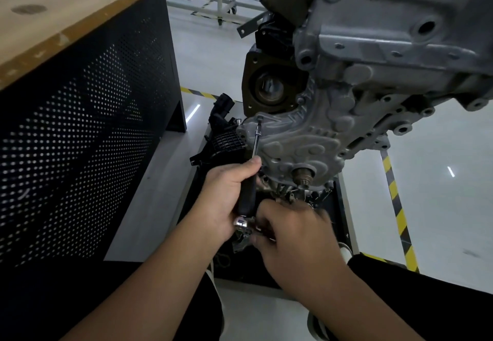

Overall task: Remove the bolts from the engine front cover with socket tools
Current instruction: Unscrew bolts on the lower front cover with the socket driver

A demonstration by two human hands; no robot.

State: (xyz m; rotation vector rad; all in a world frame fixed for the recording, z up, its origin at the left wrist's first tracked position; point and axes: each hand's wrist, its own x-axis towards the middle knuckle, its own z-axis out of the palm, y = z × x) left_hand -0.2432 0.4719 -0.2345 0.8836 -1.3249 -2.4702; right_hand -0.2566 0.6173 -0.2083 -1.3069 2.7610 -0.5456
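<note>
Nearest me, my right hand (296,236) pinches the chrome end (241,222) of the black-handled socket driver (246,196), which my left hand (229,194) grips. Its slim steel shaft (256,140) reaches a bolt (260,119) at the ribbed grey cast-aluminium front cover's (301,138) upper-left edge. I judge removal under way, with the cover's other bolts unclear.

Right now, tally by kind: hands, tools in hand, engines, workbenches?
Hands: 2, left hand and right hand
Socket driver: 1, its black handle in the left hand's grip
Engine: 1
Workbench: 1
Total: 5
</note>
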